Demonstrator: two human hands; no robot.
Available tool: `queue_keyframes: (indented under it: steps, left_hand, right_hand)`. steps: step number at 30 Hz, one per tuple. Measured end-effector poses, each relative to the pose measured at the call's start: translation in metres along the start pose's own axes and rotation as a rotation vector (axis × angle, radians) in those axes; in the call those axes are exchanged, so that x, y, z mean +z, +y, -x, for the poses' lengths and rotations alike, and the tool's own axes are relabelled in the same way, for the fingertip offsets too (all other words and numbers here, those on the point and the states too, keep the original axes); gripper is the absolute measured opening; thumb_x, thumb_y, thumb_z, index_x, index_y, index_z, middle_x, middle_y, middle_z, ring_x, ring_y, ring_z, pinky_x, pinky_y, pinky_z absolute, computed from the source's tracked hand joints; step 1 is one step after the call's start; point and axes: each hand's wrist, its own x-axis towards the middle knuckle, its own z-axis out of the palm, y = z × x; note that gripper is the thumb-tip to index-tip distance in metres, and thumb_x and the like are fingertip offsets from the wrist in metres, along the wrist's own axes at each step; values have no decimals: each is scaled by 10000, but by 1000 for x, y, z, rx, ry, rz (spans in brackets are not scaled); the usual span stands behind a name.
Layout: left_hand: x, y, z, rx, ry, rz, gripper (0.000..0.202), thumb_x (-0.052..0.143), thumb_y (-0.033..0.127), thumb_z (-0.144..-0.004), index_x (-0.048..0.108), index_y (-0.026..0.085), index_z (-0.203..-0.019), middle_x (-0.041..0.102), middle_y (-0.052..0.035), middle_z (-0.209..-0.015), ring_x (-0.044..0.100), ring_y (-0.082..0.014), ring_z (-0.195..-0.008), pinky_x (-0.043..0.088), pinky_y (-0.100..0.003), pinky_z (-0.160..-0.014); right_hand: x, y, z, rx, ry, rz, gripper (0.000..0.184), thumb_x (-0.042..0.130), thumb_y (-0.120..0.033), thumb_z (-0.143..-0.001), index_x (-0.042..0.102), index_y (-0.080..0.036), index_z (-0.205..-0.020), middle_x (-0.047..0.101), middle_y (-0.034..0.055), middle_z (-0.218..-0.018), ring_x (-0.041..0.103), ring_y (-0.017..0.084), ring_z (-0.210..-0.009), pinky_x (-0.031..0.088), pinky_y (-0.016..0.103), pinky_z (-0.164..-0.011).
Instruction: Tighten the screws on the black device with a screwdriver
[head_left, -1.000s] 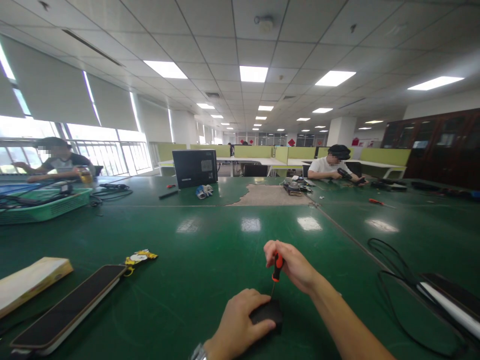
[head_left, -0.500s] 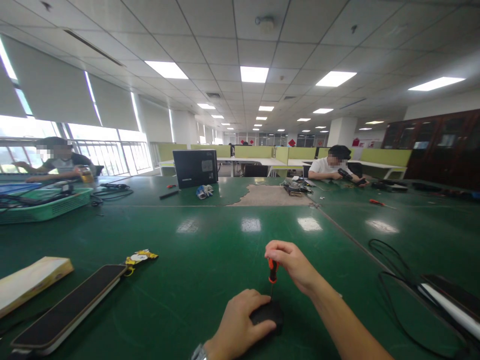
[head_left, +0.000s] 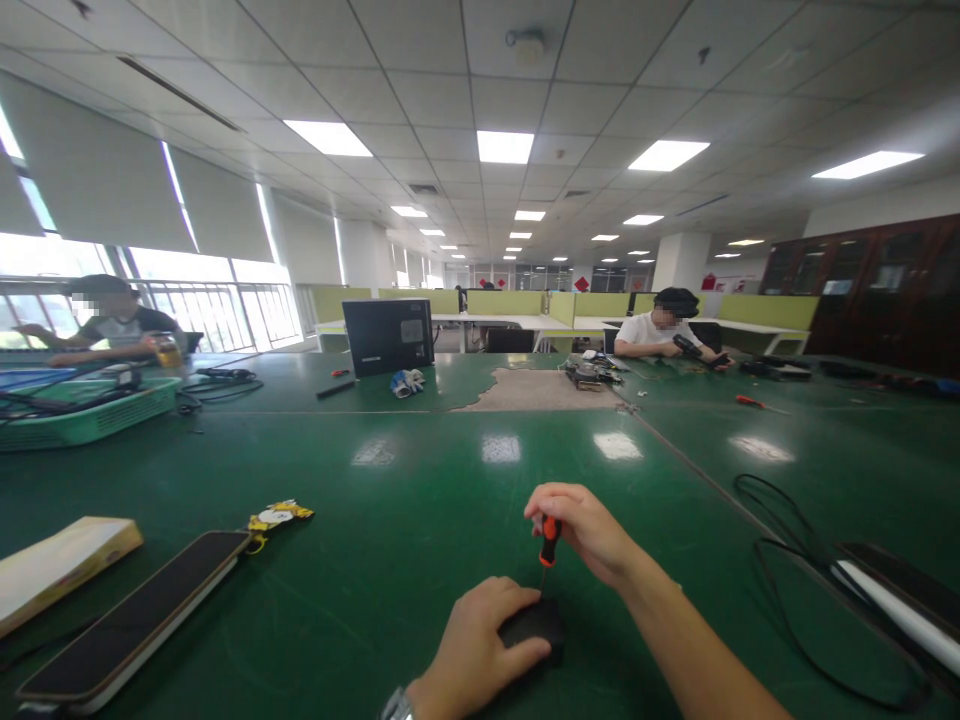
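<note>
A small black box-shaped object (head_left: 541, 630) lies on the green tabletop (head_left: 360, 600). My left hand (head_left: 484, 635) grips it from the left, with the thumb along its near side and the fingers at its far side. Above it, my right hand (head_left: 581, 525) has its fingers closed round the handle of a red-and-black screwdriver (head_left: 550, 543). The screwdriver stands nearly upright, and its thin shaft points down to the far edge of the black object. Whether the tip sits in a screw is too small to tell.
To the left lie a phone (head_left: 142, 620) with a yellow charm (head_left: 281, 516) and a pale packet (head_left: 64, 565). Black cables (head_left: 780, 560) are at right. Farther off are a green basket (head_left: 90, 420), a black computer case (head_left: 388, 338), another screwdriver (head_left: 750, 402) and two seated people.
The fingers of my right hand have shifted slightly on the screwdriver handle, which leans a little more to the right. My left hand stays on the black object.
</note>
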Motion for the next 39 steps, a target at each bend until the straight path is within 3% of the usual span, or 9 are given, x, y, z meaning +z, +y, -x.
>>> queue_keyframes:
  steps: [5, 11, 15, 19, 22, 26, 29, 35, 39]
  left_hand:
    - [0, 0, -1, -9, -9, 1, 364, 723, 452, -792, 679, 259, -1098, 698, -40, -953, 633, -232, -870, 484, -294, -785]
    - [0, -1, -1, -21, -9, -8, 373, 747, 445, -775, 682, 264, -1094, 701, -39, -959, 636, -237, -874, 487, -305, -797]
    - [1, -2, -1, -6, 0, -6, 375, 738, 453, -777, 681, 254, -1090, 703, -43, -954, 638, -241, -872, 489, -306, -793]
    - [0, -1, -2, 1, -10, 2, 350, 724, 412, -788, 673, 247, -1092, 696, -42, -962, 632, -234, -878, 487, -307, -811]
    - [-7, 2, 0, 15, -62, -2, 419, 756, 324, -743, 643, 260, -1142, 674, -38, -1030, 612, -234, -936, 481, -307, -855]
    - [-22, 2, 2, 10, -159, -17, 641, 824, 218, -626, 580, 291, -1214, 632, -11, -1121, 582, -230, -1001, 458, -300, -901]
    - [-30, -2, 5, -12, -159, -10, 565, 823, 195, -621, 600, 280, -1133, 629, 14, -1065, 579, -205, -968, 448, -266, -864]
    - [-29, -6, 8, -87, -134, -57, 458, 803, 187, -641, 618, 267, -1051, 629, 36, -942, 575, -184, -875, 418, -237, -754]
    - [-25, -6, 6, -83, -128, -57, 421, 795, 253, -692, 618, 281, -1073, 643, 33, -955, 572, -192, -890, 412, -250, -772]
  right_hand:
    - [0, 3, -1, 30, -9, -113, 216, 589, -386, -835, 607, -171, -828, 519, -61, -498, 464, 99, -478, 427, 280, -655]
    - [-2, 5, -2, -1, 46, -107, 318, 655, -452, -808, 564, -172, -689, 595, 5, -762, 529, 124, -686, 427, 264, -715]
    - [-5, 5, -1, -29, 33, -38, 338, 678, -472, -788, 641, -151, -689, 562, 1, -691, 510, 116, -637, 407, 249, -632]
    - [-4, 6, 2, 23, -78, -136, 208, 676, -360, -783, 634, -163, -833, 623, -1, -642, 555, 130, -583, 431, 268, -606]
    - [0, 3, 3, 39, -112, -191, 113, 602, -280, -782, 569, -180, -740, 621, -9, -578, 560, 139, -546, 447, 293, -637]
    - [-1, -2, 3, -31, -66, -98, 99, 574, -217, -697, 588, -158, -618, 603, 21, -715, 544, 140, -661, 425, 271, -669]
    - [-5, 0, 1, -79, -47, -54, 142, 562, -211, -700, 619, -149, -586, 555, 16, -696, 505, 129, -649, 405, 264, -650]
    - [-3, 11, 0, -27, -47, -178, 94, 546, -248, -778, 598, -184, -732, 494, -65, -454, 452, 103, -414, 417, 288, -597]
    - [-2, 10, 0, -59, 7, -76, 153, 603, -308, -807, 600, -179, -725, 650, 8, -646, 608, 154, -611, 446, 288, -645]
